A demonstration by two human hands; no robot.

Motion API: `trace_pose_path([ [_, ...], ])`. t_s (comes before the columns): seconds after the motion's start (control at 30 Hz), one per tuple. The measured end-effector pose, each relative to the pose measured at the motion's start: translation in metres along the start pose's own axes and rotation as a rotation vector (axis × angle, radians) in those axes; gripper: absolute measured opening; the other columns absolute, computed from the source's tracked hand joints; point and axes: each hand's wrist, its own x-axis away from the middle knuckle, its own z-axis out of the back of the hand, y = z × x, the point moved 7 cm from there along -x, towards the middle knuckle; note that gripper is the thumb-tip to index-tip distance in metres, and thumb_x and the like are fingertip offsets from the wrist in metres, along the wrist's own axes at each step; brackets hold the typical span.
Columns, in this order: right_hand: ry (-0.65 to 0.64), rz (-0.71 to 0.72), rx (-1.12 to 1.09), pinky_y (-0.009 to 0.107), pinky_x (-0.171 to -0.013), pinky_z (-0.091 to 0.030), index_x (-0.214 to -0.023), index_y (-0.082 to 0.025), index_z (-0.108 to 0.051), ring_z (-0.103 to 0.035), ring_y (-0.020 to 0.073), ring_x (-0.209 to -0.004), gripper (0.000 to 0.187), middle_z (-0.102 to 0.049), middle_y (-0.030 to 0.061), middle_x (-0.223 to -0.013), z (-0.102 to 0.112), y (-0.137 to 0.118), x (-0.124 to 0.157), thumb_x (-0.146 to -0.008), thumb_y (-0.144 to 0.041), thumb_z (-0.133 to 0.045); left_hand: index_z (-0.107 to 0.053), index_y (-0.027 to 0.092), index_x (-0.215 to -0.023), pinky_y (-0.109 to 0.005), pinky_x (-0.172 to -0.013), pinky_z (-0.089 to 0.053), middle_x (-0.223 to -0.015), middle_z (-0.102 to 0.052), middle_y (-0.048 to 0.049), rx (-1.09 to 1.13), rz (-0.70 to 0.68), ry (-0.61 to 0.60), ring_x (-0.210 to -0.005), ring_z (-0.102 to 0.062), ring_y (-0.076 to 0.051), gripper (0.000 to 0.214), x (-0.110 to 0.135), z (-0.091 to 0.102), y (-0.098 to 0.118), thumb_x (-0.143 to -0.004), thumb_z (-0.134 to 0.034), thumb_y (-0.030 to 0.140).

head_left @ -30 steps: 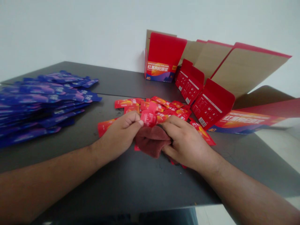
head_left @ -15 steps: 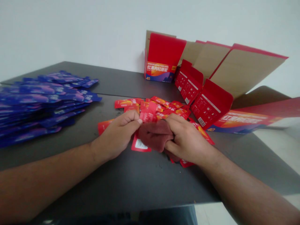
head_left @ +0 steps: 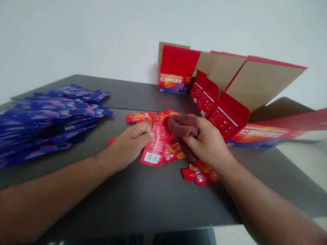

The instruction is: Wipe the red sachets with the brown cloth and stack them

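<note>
My left hand (head_left: 134, 142) pinches the left edge of a red sachet (head_left: 155, 144), its barcode side facing me. A brown cloth (head_left: 184, 127) is bunched in my right hand (head_left: 208, 139), at the sachet's upper right corner; whether the cloth touches it I cannot tell. Under and behind my hands lie several more red sachets (head_left: 139, 117) with orange pictures, partly hidden. One red sachet (head_left: 203, 174) lies nearer to me, below my right wrist.
Blue sachets (head_left: 56, 119) are heaped on the left of the dark table (head_left: 133, 200). A red carton (head_left: 173, 71) with raised flaps stands at the back. Another open carton (head_left: 265, 136) is at the right, its flaps leaning toward the red sachets.
The cloth has moved up and right off the sachet's printed face, baring more of it and the barcode. My left hand keeps its pinch. The view has tilted slightly.
</note>
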Motion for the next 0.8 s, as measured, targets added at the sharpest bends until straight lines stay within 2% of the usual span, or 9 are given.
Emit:
trace_pose_path([
  [0.1,-0.054,0.009,-0.026,0.041,-0.09,-0.054,-0.118,-0.02,-0.074,-0.072,0.0278,-0.103,0.03,-0.078,0.009,-0.111,-0.007,-0.003,0.003,-0.089,-0.021,-0.068,-0.051,0.024,-0.082,-0.029,-0.055,-0.035,-0.065,-0.054,0.0048,-0.126,-0.029,0.137,-0.056,-0.047,-0.014,0.02,-0.015,0.031,0.023,-0.099,-0.06,0.029],
  [0.17,-0.088,0.027,-0.039,0.042,-0.091,-0.054,-0.119,-0.02,-0.074,-0.071,0.0273,-0.104,0.031,-0.076,0.0091,-0.112,-0.011,-0.004,0.005,-0.089,-0.02,-0.067,-0.052,0.022,-0.079,-0.03,-0.06,-0.035,-0.064,-0.052,0.0043,-0.419,-0.114,0.253,-0.059,-0.046,-0.014,0.025,-0.027,0.055,0.052,-0.101,-0.06,0.03],
  [0.23,-0.092,0.039,-0.034,0.04,-0.088,-0.054,-0.114,-0.02,-0.072,-0.07,0.026,-0.101,0.027,-0.075,0.0083,-0.11,-0.013,-0.005,0.007,-0.088,-0.02,-0.066,-0.053,0.02,-0.078,-0.031,-0.067,-0.038,-0.071,-0.057,0.0011,-0.677,-0.196,0.318,-0.068,-0.051,-0.015,0.023,-0.044,0.072,0.077,-0.101,-0.057,0.026],
  [0.3,-0.093,0.04,-0.013,0.038,-0.083,-0.052,-0.106,-0.021,-0.069,-0.068,0.025,-0.097,0.018,-0.072,0.0074,-0.105,-0.015,-0.004,0.009,-0.088,-0.021,-0.066,-0.059,0.018,-0.088,-0.033,-0.074,-0.039,-0.082,-0.063,-0.0033,-1.003,-0.252,0.354,-0.077,-0.054,-0.017,0.021,-0.068,0.083,0.091,-0.105,-0.052,0.029],
  [0.33,-0.102,0.039,-0.002,0.038,-0.081,-0.052,-0.102,-0.021,-0.068,-0.067,0.0246,-0.095,0.014,-0.071,0.0072,-0.104,-0.016,-0.004,0.01,-0.089,-0.022,-0.066,-0.063,0.017,-0.096,-0.034,-0.077,-0.041,-0.088,-0.066,-0.0062,-1.155,-0.254,0.335,-0.081,-0.057,-0.02,0.023,-0.084,0.086,0.091,-0.107,-0.048,0.031],
  [0.43,-0.146,0.049,0.003,0.038,-0.081,-0.051,-0.098,-0.022,-0.064,-0.066,0.0244,-0.096,0.009,-0.069,0.0071,-0.103,-0.021,-0.007,0.012,-0.089,-0.022,-0.065,-0.07,0.014,-0.107,-0.041,-0.089,-0.048,-0.111,-0.073,-0.0177,-1.366,-0.229,0.262,-0.104,-0.067,-0.032,0.029,-0.133,0.096,0.069,-0.107,-0.046,0.03],
  [0.53,-0.177,0.053,-0.013,0.039,-0.083,-0.051,-0.097,-0.022,-0.063,-0.066,0.0247,-0.096,0.01,-0.067,0.0063,-0.102,-0.024,-0.009,0.013,-0.088,-0.02,-0.064,-0.074,0.016,-0.124,-0.045,-0.098,-0.052,-0.134,-0.071,-0.0224,-1.572,-0.121,0.143,-0.123,-0.067,-0.039,0.038,-0.174,0.105,0.031,-0.107,-0.046,0.036],
  [0.67,-0.2,0.051,-0.015,0.038,-0.079,-0.049,-0.093,-0.024,-0.057,-0.063,0.0235,-0.091,0.012,-0.065,0.0047,-0.098,-0.024,-0.011,0.014,-0.085,-0.016,-0.063,-0.078,0.016,-0.124,-0.048,-0.1,-0.053,-0.132,-0.074,-0.025,-1.594,-0.037,0.093,-0.122,-0.069,-0.04,0.041,-0.204,0.112,-0.002,-0.106,-0.047,0.035],
  [0.8,-0.228,0.058,-0.036,0.037,-0.079,-0.047,-0.092,-0.024,-0.055,-0.06,0.0227,-0.09,0.014,-0.064,0.0042,-0.098,-0.025,-0.013,0.015,-0.083,-0.014,-0.062,-0.08,0.014,-0.125,-0.047,-0.104,-0.052,-0.135,-0.076,-0.0272,-1.579,-0.005,0.098,-0.125,-0.069,-0.04,0.044,-0.225,0.111,-0.014,-0.105,-0.05,0.038],
])
